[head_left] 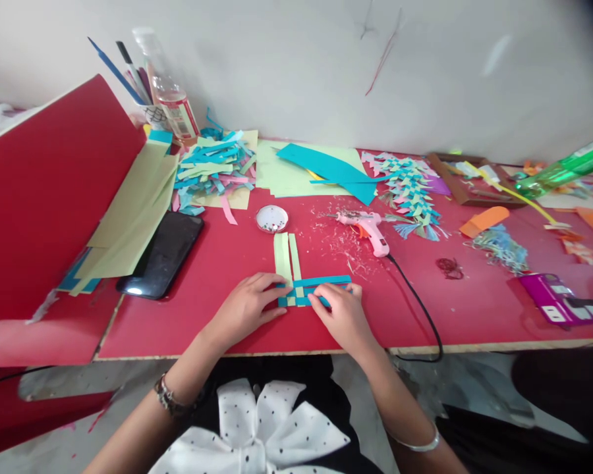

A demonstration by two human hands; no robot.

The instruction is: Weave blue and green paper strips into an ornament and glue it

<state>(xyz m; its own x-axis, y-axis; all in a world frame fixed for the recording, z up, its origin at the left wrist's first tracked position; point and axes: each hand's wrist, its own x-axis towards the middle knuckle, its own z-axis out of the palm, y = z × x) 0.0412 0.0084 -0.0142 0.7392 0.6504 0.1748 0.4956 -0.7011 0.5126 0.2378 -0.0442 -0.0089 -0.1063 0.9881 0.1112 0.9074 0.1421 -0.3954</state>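
On the red table (227,329) near its front edge lies a small weave of pale green strips (286,260) and blue strips (323,282). My left hand (244,306) rests flat on the weave's left side, fingers stretched over the crossing. My right hand (343,313) pinches the end of a blue strip at the weave's lower right. The green strips run away from me, the blue ones run to the right.
A pink glue gun (370,230) lies behind the weave, its black cord (420,309) trailing over the table's edge. A black phone (163,253), a small round dish (271,218), piles of paper strips (212,168), a large red sheet (44,191) and a woven piece (410,191) surround the spot.
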